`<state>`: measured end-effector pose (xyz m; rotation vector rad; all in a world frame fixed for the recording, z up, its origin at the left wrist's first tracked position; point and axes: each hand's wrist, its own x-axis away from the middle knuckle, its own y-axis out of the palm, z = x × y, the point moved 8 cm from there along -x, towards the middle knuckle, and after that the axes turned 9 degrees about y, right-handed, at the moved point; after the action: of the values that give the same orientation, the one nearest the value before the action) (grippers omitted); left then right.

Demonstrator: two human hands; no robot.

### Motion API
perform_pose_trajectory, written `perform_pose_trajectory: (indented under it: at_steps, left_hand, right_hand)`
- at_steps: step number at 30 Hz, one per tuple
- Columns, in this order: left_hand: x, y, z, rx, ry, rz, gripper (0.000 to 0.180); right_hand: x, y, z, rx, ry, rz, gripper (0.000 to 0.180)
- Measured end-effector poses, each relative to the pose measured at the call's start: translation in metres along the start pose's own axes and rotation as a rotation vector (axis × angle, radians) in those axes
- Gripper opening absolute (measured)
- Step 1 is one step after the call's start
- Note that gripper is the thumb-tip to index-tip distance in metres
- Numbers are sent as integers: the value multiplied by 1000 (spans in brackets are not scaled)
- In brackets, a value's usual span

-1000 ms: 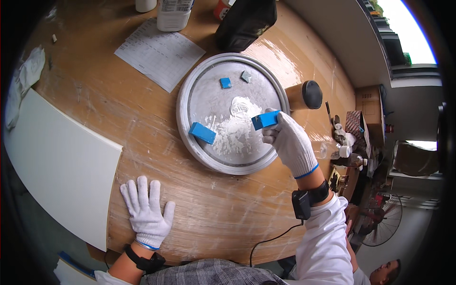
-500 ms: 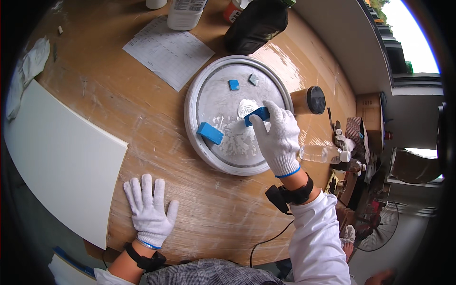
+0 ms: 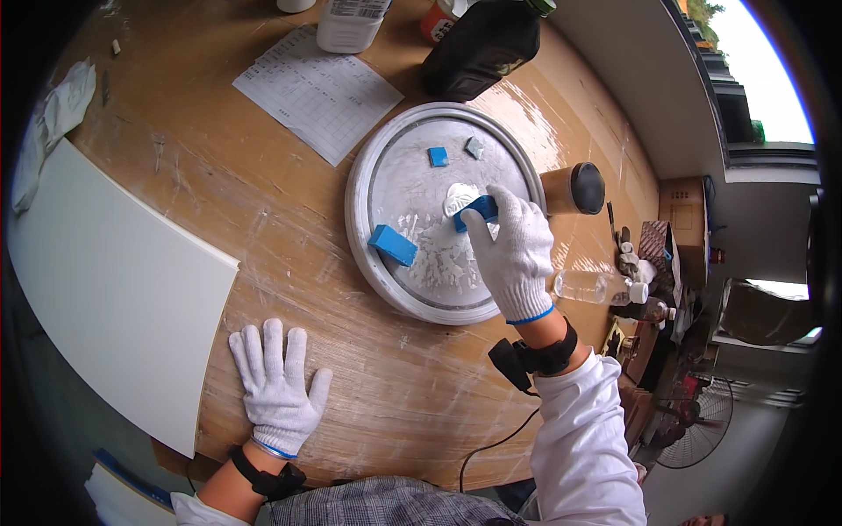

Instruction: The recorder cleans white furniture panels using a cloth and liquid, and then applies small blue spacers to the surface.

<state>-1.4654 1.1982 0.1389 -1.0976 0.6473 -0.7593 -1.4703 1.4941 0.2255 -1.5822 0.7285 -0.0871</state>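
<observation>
My right hand (image 3: 516, 245), in a white knit glove, pinches a blue block (image 3: 476, 213) between thumb and fingers. The block is over a smear of white paste (image 3: 457, 195) on a round grey metal disc (image 3: 360, 250); whether it touches the paste is hard to make out. A larger blue block (image 3: 392, 245) lies at the disc's left side. Toward the far side sit a small blue square piece (image 3: 438, 157) and a greyish-green piece (image 3: 474, 147). My left hand (image 3: 279, 381), gloved too, rests flat on the wooden table (image 3: 351, 386) with fingers spread.
A white board (image 3: 114, 289) covers the table's left edge. Beyond the disc are paper sheets (image 3: 316, 96), a white bottle (image 3: 351, 26) and a black jug (image 3: 482, 53). Right of it stand a black-lidded cup (image 3: 574, 188) and a clear bottle lying down (image 3: 596, 287). A fan (image 3: 697, 421) is farther right.
The whole view has shifted slightly, moving the disc and the things around it a little to the right. Both hands keep nearly the same pose, the right one still gripping the blue block.
</observation>
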Motion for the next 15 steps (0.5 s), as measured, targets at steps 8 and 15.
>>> perform_pose_trajectory:
  at_steps: [8, 15]
  left_hand:
    - [-1, -1, 1, -2, -2, -6, 69]
    - [-1, 0, -1, 5, -10, -1, 69]
  right_hand:
    - [4, 1, 0, -5, 32, -48, 35]
    - [5, -15, 18, -52, 217, -13, 35]
